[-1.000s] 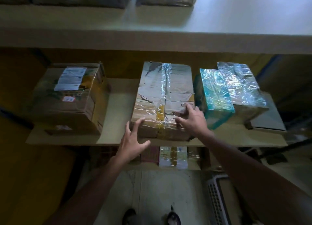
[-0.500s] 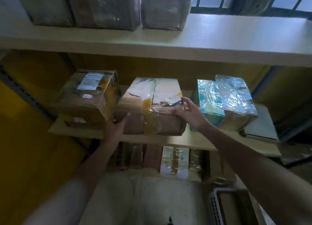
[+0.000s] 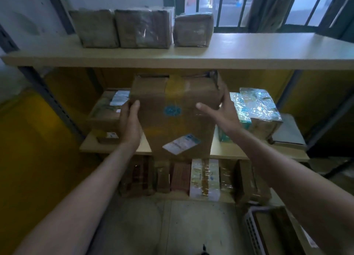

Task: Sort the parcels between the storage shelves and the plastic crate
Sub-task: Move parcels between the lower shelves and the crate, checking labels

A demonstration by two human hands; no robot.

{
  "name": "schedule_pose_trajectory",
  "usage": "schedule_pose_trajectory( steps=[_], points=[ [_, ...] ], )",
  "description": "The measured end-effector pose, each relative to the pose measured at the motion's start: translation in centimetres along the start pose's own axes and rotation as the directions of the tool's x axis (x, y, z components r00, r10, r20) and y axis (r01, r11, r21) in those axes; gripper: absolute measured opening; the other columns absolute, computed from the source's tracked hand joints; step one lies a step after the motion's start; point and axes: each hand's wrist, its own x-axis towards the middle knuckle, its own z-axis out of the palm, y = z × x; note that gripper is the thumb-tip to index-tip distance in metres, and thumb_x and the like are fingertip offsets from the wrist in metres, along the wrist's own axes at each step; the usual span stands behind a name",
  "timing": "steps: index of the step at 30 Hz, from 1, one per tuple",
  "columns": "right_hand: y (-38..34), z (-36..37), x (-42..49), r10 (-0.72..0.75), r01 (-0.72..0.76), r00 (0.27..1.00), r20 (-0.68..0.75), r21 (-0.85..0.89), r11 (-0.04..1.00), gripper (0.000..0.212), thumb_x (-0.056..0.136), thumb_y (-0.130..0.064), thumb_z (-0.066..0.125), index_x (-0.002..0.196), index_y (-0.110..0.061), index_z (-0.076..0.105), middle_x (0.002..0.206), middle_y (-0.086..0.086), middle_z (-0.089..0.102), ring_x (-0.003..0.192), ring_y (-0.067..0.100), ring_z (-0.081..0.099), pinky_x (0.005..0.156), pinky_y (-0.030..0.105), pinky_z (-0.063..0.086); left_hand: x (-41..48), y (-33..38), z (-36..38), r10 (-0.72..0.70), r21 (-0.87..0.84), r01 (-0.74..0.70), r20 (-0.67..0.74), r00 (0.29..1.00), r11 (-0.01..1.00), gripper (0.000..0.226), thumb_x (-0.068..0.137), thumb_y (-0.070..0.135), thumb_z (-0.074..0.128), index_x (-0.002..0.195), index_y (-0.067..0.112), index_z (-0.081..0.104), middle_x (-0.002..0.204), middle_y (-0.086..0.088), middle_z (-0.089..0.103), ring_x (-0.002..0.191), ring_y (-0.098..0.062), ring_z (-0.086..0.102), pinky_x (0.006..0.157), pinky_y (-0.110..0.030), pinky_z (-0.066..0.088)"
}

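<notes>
Head cam, dim light, soft focus. Brown parcel (image 3: 178,120) held up in the air in front of the middle shelf (image 3: 229,153), tilted, broad face toward cam. Left hand (image 3: 130,124) grips its left edge: thumb on the face, fingers hidden round the side. Right hand (image 3: 222,113) grips the upper right edge: thumb laid across the face, fingers curled round the corner. Both clamp the box between them. On the face: round blue stamp (image 3: 172,110), white sticker (image 3: 181,144) w/ blue corner, wide yellowish tape band (image 3: 180,90); print on all too blurred to read. Parcel hides the shelf's mid section. To its left, a carton (image 3: 104,111) partly covered by left hand & parcel; its white label (image 3: 119,97) unreadable. To its right, foil-wrapped parcels (image 3: 256,105), glare on the wrap, no writing made out. Top shelf (image 3: 249,51): three wrapped bundles (image 3: 143,28) at left, markings not visible. Bottom row of parcels (image 3: 204,180) in shadow, tops cut by the shelf edge. Plastic crate (image 3: 254,233) lower right, mostly behind right forearm and cut off by frame; contents can't tell.
</notes>
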Motion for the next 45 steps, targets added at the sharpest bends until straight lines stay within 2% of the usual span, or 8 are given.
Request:
schedule_pose_trajectory(
  steps=[2,6,10,19,23,33,38,45],
  points=[
    [-0.3,0.1,-0.2,-0.037,0.035,0.999,-0.034,-0.049,0.998,0.09,0.069,-0.04,0.079,0.143,-0.027,0.03,0.134,0.0,0.05,0.12,0.017,0.05,0.094,0.033,0.05,-0.2,0.3,-0.6,0.062,0.031,-0.064,0.052,0.997,0.997,0.034,0.087,0.035,0.057,0.119,0.026,0.052,0.106,0.005,0.062,0.092,0.0,0.058,0.068,-0.006,0.045],
    [0.5,0.7,0.4,-0.02,0.015,0.995,-0.097,-0.054,0.998,0.075,0.074,-0.044,0.074,0.138,-0.03,0.038,0.127,-0.003,0.056,0.11,0.012,0.056,0.085,0.022,0.051,0.0,-1.0,-1.3,0.059,0.167,-0.082,0.136,0.989,0.983,0.055,0.082,0.024,0.065,0.132,0.03,0.042,0.13,0.002,0.055,0.117,-0.016,0.052,0.093,-0.039,0.048],
    [3.0,1.4,2.4,0.114,-0.129,0.986,-0.122,-0.125,0.984,0.07,0.072,-0.055,0.07,0.132,-0.027,0.048,0.122,-0.002,0.062,0.11,0.018,0.058,0.093,0.033,0.049,0.6,-3.7,-1.3,0.025,0.274,-0.079,0.193,0.981,0.959,0.071,0.078,0.021,0.07,0.138,0.033,0.033,0.138,0.001,0.047,0.121,-0.017,0.046,0.087,-0.033,0.044],
    [11.0,0.4,5.2,0.403,-0.418,0.907,-0.12,-0.153,0.896,0.054,0.074,-0.062,0.064,0.105,-0.017,0.064,0.106,0.005,0.068,0.102,0.025,0.061,0.095,0.04,0.047,-1.3,-11.7,-1.1,-0.572,0.303,0.489,0.342,0.745,0.818,0.077,0.055,0.052,0.078,0.124,0.038,0.049,0.114,0.003,0.062,0.097,-0.017,0.062,0.072,-0.031,0.052],
    [12.9,-0.1,6.6,0.43,-0.444,0.896,-0.113,-0.265,0.856,0.063,0.079,-0.067,0.054,0.108,-0.012,0.06,0.095,0.002,0.061,0.088,0.021,0.057,0.075,0.029,0.042,-1.7,-13.2,-0.1,-0.639,0.264,0.582,0.299,0.709,0.769,0.053,0.041,0.06,0.078,0.089,0.046,0.059,0.092,0.015,0.065,0.083,-0.01,0.065,0.056,-0.023,0.051],
    [16.4,-0.7,3.2,0.518,-0.494,0.83,0.206,-0.159,0.855,0.087,0.071,-0.063,0.062,0.144,-0.029,0.029,0.134,0.006,0.053,0.109,0.024,0.061,0.089,0.047,0.054,1.0,-14.5,1.7,-0.641,0.243,0.599,0.169,0.749,0.763,0.071,0.061,0.051,0.075,0.122,0.025,0.051,0.107,-0.005,0.063,0.093,-0.027,0.063,0.072,-0.035,0.052],
    [17.4,0.1,2.2,0.495,-0.449,0.835,0.241,-0.224,0.865,0.091,0.07,-0.062,0.061,0.147,-0.034,0.02,0.124,-0.003,0.052,0.099,0.013,0.057,0.059,0.013,0.051,2.5,-15.3,1.6,-0.658,0.228,0.621,0.157,0.737,0.75,0.086,0.06,0.05,0.075,0.134,0.022,0.04,0.115,-0.009,0.059,0.092,-0.024,0.061,0.064,-0.03,0.049],
    [17.9,0.7,2.6,0.5,-0.471,0.822,0.273,-0.169,0.866,0.073,0.082,-0.05,0.059,0.144,-0.029,0.027,0.132,0.001,0.054,0.11,0.019,0.059,0.092,0.041,0.053,2.8,-16.6,1.3,-0.696,0.246,0.657,0.127,0.707,0.712,0.103,0.062,0.054,0.073,0.143,0.022,0.019,0.127,-0.014,0.051,0.095,-0.028,0.059,0.064,-0.031,0.049]
  ],
)
